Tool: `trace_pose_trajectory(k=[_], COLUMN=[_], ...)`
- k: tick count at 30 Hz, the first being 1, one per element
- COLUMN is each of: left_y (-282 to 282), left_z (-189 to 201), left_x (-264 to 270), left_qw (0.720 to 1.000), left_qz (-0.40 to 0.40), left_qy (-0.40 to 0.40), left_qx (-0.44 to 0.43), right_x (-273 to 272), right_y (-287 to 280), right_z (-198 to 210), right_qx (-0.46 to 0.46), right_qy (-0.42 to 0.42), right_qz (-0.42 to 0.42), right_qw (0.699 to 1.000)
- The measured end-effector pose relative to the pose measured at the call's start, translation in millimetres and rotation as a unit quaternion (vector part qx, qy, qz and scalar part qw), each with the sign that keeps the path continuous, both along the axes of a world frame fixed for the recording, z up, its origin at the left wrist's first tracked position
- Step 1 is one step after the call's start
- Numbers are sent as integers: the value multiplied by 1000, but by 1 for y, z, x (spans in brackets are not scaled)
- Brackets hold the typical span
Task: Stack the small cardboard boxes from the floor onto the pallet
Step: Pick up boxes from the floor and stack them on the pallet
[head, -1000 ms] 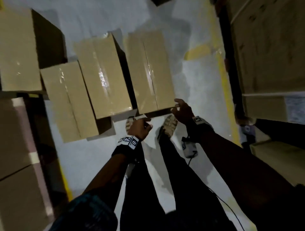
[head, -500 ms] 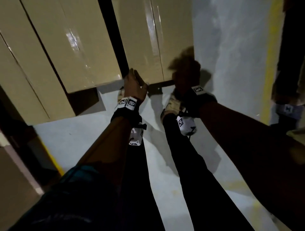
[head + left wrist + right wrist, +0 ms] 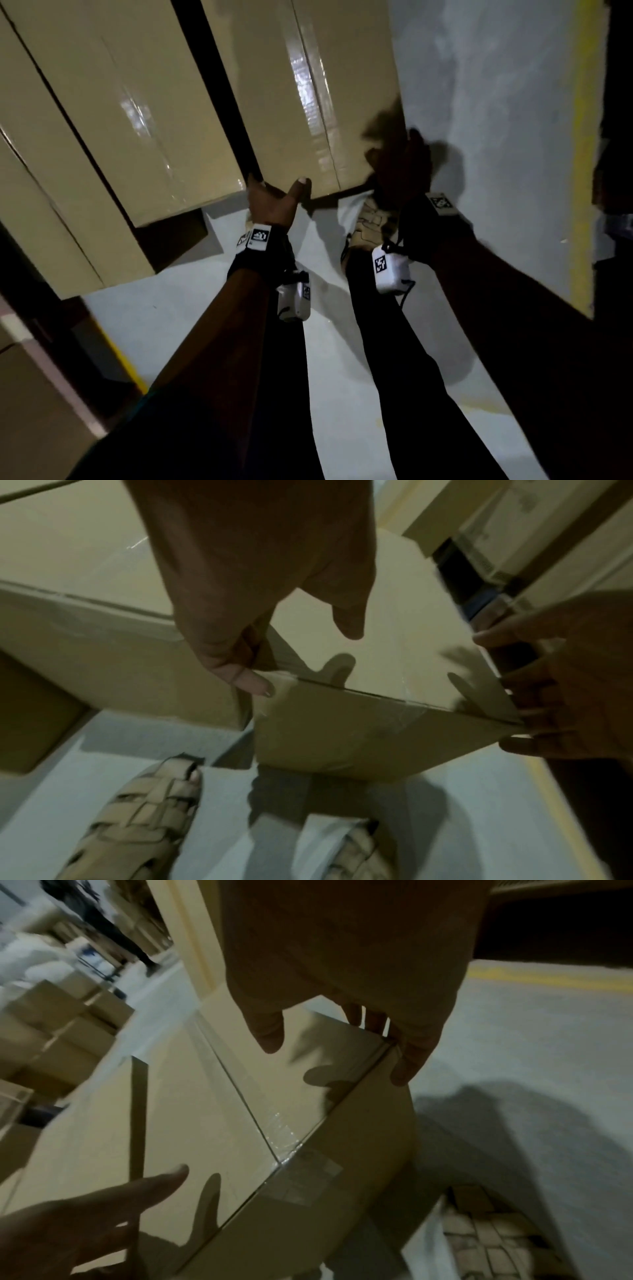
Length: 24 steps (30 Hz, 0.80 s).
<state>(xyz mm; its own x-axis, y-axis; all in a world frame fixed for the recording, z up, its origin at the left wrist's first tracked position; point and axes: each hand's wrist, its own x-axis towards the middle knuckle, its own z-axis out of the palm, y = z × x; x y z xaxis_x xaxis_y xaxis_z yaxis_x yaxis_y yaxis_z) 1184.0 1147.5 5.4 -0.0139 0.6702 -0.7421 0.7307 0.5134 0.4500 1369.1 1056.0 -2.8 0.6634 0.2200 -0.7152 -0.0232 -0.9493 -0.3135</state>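
A long taped cardboard box (image 3: 308,85) lies on the grey floor as the rightmost of several. My left hand (image 3: 274,198) is at its near left corner. In the left wrist view the fingers (image 3: 240,674) touch that corner of the box (image 3: 377,642) and the thumb hovers above the top. My right hand (image 3: 400,161) is at the near right corner. In the right wrist view its fingers (image 3: 411,1056) lie against the right side of the box (image 3: 205,1110), and the thumb is off the top. Whether the box is raised off the floor, I cannot tell.
Two more long boxes (image 3: 120,102) (image 3: 41,222) lie close on the left, with a narrow dark gap beside the first. My sandalled foot (image 3: 370,222) stands just before the box. A yellow floor line (image 3: 582,154) runs on the right. Stacked cartons (image 3: 34,411) stand at lower left.
My head has come down closer to the boxes. Both hands have moved from in front of the box onto its near corners, the right one sliding further along the right side.
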Motion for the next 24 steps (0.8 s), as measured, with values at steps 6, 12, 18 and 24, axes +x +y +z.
trace_pose_trajectory(k=[6, 12, 18, 24], left_y=[-9, -30, -34, 20], left_z=[23, 21, 11, -5], left_x=[-2, -15, -34, -22], left_qw=[995, 997, 983, 994], left_qz=[61, -35, -53, -84], left_qy=[-45, 59, 123, 45], left_qx=[59, -25, -127, -62], right_x=[9, -6, -19, -6], right_y=[-15, -53, -82, -35], right_z=[26, 15, 11, 16], right_qx=[-8, -22, -63, 86], right_qy=[-53, 46, 171, 107], right_qz=[128, 28, 134, 130], right_qw=[990, 998, 974, 982])
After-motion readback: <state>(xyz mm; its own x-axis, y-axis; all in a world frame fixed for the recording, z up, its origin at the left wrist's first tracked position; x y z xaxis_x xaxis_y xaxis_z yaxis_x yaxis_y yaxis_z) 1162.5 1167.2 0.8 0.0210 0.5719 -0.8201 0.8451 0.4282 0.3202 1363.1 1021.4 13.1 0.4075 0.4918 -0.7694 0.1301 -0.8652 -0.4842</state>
